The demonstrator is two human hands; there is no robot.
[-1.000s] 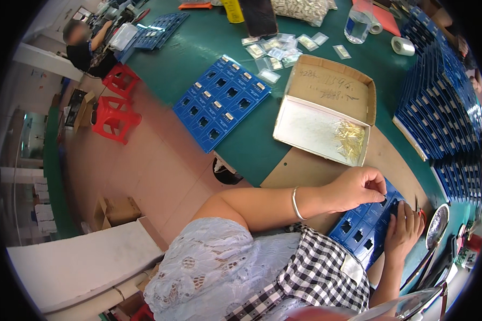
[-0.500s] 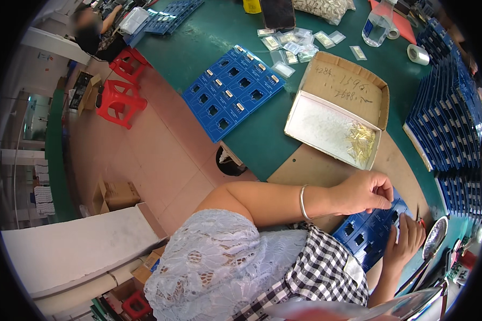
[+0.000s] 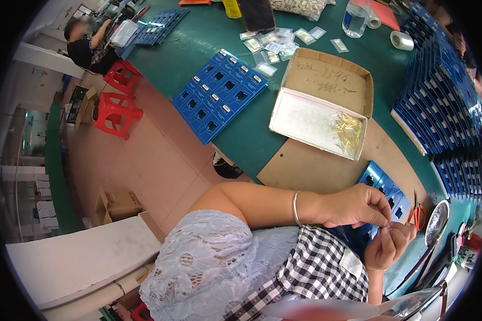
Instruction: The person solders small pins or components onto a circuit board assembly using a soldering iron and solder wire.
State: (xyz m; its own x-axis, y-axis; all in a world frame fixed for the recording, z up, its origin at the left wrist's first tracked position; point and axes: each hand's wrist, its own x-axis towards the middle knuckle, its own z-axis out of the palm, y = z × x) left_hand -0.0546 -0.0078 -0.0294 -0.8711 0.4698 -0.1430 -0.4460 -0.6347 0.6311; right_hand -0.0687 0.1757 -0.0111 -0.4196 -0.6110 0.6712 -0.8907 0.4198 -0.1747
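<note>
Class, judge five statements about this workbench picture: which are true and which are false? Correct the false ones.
1. The left hand has a silver bracelet at its wrist. True.
2. Gold pins lie in the open cardboard box. True.
3. The pins fill the whole box. False: they are heaped toward its right end.
4. The fingertips of the left hand and right hand are close together. True.
5. Both hands are inside the box. False: they are at the blue board.

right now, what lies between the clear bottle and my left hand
In the head view: the open cardboard box holding gold-coloured pins, then the brown board nearer your left hand; green tabletop nearer the bottle.
</note>
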